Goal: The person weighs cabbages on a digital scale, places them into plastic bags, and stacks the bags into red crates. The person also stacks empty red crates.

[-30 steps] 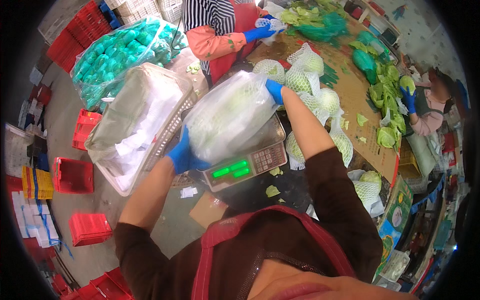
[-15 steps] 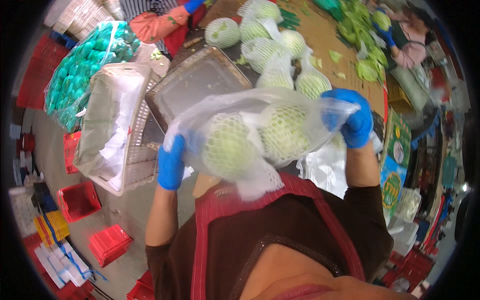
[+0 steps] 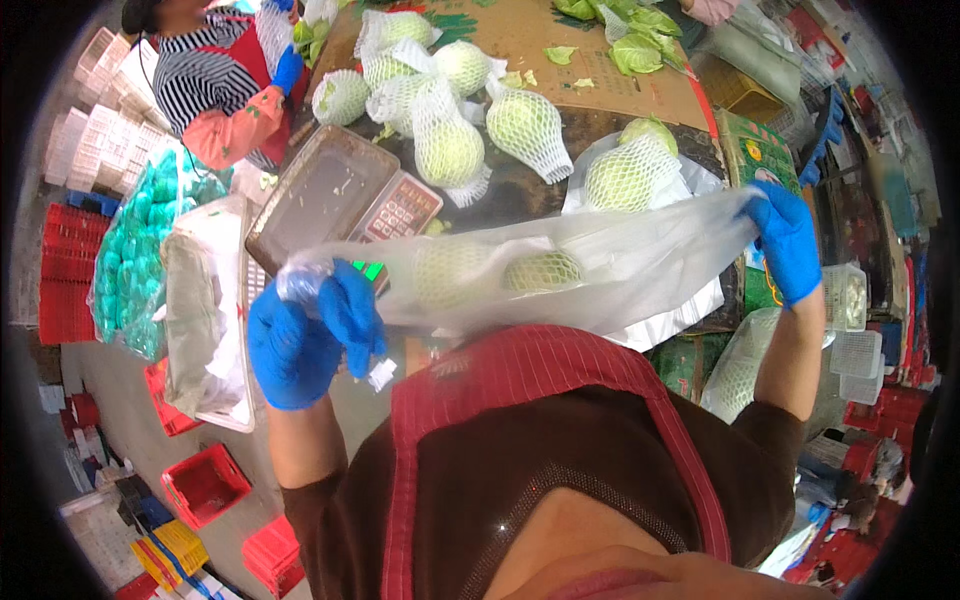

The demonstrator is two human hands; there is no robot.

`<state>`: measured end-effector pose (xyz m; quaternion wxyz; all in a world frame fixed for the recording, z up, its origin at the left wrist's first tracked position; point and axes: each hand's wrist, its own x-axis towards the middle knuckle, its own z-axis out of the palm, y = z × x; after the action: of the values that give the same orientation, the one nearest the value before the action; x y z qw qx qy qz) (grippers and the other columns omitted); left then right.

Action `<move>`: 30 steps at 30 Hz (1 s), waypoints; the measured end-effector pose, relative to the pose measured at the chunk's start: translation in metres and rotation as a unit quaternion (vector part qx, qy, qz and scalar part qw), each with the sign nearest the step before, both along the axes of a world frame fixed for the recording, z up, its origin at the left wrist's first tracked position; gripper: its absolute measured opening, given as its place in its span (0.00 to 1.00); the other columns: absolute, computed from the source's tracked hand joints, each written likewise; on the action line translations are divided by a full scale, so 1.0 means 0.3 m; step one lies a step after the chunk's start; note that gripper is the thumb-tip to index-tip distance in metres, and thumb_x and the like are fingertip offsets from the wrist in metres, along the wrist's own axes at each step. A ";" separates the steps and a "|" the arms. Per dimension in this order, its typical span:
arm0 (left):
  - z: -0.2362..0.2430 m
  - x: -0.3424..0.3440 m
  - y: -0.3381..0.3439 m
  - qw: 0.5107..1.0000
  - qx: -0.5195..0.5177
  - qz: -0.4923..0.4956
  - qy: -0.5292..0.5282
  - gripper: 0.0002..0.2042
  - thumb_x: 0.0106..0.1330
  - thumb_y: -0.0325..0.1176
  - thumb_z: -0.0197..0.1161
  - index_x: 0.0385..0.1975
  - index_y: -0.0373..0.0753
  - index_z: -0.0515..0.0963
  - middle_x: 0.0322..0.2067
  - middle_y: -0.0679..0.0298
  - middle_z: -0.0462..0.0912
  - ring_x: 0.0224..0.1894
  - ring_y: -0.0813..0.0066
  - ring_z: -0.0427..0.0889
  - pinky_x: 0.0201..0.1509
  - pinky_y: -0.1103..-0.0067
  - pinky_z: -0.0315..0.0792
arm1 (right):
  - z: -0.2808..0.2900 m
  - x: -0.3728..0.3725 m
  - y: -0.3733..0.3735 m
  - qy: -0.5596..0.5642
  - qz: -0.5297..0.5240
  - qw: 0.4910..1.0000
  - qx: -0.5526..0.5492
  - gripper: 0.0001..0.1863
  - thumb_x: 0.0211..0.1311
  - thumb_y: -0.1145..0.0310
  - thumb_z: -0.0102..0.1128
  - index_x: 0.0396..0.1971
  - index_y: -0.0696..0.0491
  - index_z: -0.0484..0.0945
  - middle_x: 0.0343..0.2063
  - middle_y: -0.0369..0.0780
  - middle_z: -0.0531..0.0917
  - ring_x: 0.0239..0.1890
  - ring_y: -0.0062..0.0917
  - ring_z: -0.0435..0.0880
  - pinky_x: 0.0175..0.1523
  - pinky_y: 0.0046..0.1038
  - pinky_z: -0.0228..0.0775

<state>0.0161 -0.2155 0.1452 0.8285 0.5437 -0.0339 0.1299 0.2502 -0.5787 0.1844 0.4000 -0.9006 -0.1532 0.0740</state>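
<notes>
Now the clear plastic bag (image 3: 560, 270), holding two netted cabbages, has been lifted off the scale (image 3: 340, 200) and stretched chest-high before the tabletop (image 3: 520, 190). Bagging appears finished; closing remains. Its long axis runs left-right, mouth leftward. Left hand (image 3: 305, 335) fingers clench the gathered neck; right hand (image 3: 785, 240) grips the far corner.

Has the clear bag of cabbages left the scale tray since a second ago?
Yes. The clear bag was resting on the scale tray; now it is lifted off and stretched between the left hand and right hand, nearer the person's chest.
</notes>
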 end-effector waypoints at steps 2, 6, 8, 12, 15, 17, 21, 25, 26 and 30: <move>0.035 0.022 -0.030 0.999 0.027 -0.023 -0.006 0.22 0.67 0.45 0.49 0.20 0.31 0.71 0.24 0.56 0.70 0.13 0.70 0.71 0.24 0.75 0.71 | 0.040 -0.050 -0.005 0.032 0.167 0.980 0.105 0.15 0.56 0.67 0.49 0.35 0.62 0.79 0.28 0.42 0.82 0.31 0.26 0.81 0.38 0.22 0.71; 0.038 0.088 -0.108 0.986 0.113 -0.126 -0.005 0.26 0.64 0.50 0.53 0.40 0.26 0.74 0.42 0.43 0.77 0.40 0.60 0.80 0.51 0.69 0.69 | -0.032 -0.138 0.095 0.211 0.303 0.891 0.266 0.20 0.57 0.61 0.49 0.37 0.65 0.77 0.27 0.45 0.82 0.28 0.29 0.82 0.33 0.23 0.73; 0.029 0.114 -0.149 0.975 0.125 -0.184 0.003 0.21 0.64 0.44 0.54 0.41 0.27 0.75 0.47 0.46 0.76 0.48 0.57 0.77 0.55 0.67 0.67 | -0.123 -0.134 0.158 0.317 0.187 0.877 0.307 0.13 0.59 0.65 0.53 0.37 0.61 0.74 0.24 0.39 0.78 0.23 0.20 0.78 0.24 0.20 0.69; 0.055 0.149 -0.165 0.965 0.176 -0.188 0.043 0.18 0.65 0.39 0.54 0.43 0.27 0.74 0.51 0.50 0.74 0.52 0.59 0.75 0.57 0.69 0.66 | -0.165 -0.101 0.184 0.276 0.079 0.816 0.502 0.12 0.61 0.61 0.51 0.29 0.55 0.73 0.22 0.38 0.75 0.21 0.22 0.76 0.24 0.20 0.68; 0.083 0.175 -0.184 0.977 -0.030 -0.201 0.057 0.17 0.66 0.37 0.51 0.44 0.28 0.74 0.50 0.53 0.74 0.54 0.60 0.74 0.59 0.70 0.64 | -0.132 -0.115 0.232 0.213 0.179 0.832 0.480 0.16 0.64 0.60 0.49 0.41 0.58 0.72 0.29 0.38 0.78 0.29 0.21 0.78 0.30 0.20 0.71; 0.083 0.201 -0.219 0.976 0.025 -0.195 0.096 0.17 0.67 0.38 0.51 0.45 0.29 0.74 0.48 0.55 0.76 0.50 0.64 0.75 0.56 0.72 0.66 | -0.142 -0.147 0.305 0.274 0.284 0.813 0.427 0.22 0.66 0.57 0.47 0.52 0.58 0.69 0.35 0.37 0.79 0.34 0.20 0.78 0.33 0.21 0.73; 0.048 0.256 -0.226 0.954 0.095 -0.247 0.144 0.16 0.65 0.38 0.55 0.44 0.30 0.76 0.46 0.56 0.77 0.48 0.68 0.75 0.55 0.75 0.66 | -0.232 -0.063 0.415 0.408 0.387 0.738 0.373 0.21 0.66 0.55 0.47 0.50 0.53 0.74 0.32 0.37 0.79 0.31 0.18 0.77 0.34 0.17 0.71; -0.111 0.300 -0.040 0.852 0.521 -0.051 -0.021 0.12 0.58 0.38 0.63 0.33 0.35 0.80 0.37 0.56 0.79 0.36 0.63 0.79 0.45 0.73 0.69 | -0.403 -0.019 0.370 0.301 0.343 0.821 0.343 0.16 0.66 0.59 0.48 0.42 0.53 0.79 0.31 0.39 0.80 0.30 0.20 0.76 0.37 0.21 0.70; -0.174 0.341 0.054 0.789 0.611 0.059 -0.014 0.10 0.55 0.36 0.65 0.31 0.37 0.81 0.33 0.55 0.80 0.34 0.63 0.79 0.42 0.73 0.69 | -0.453 -0.016 0.341 0.199 0.367 0.862 0.286 0.15 0.65 0.61 0.49 0.41 0.53 0.79 0.32 0.39 0.80 0.31 0.21 0.76 0.38 0.23 0.70; -0.578 0.479 0.287 0.706 0.624 0.271 0.196 0.06 0.57 0.30 0.59 0.24 0.38 0.81 0.23 0.46 0.75 0.27 0.49 0.74 0.35 0.69 0.71 | -0.688 -0.118 0.243 0.120 0.457 0.856 0.208 0.09 0.60 0.70 0.53 0.37 0.55 0.79 0.36 0.40 0.80 0.39 0.29 0.76 0.49 0.31 0.67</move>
<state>0.1598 -0.1292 -0.0282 0.2169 0.9357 0.2046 0.1885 0.2148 -0.5058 -0.0219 0.5141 -0.6093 -0.5103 0.3225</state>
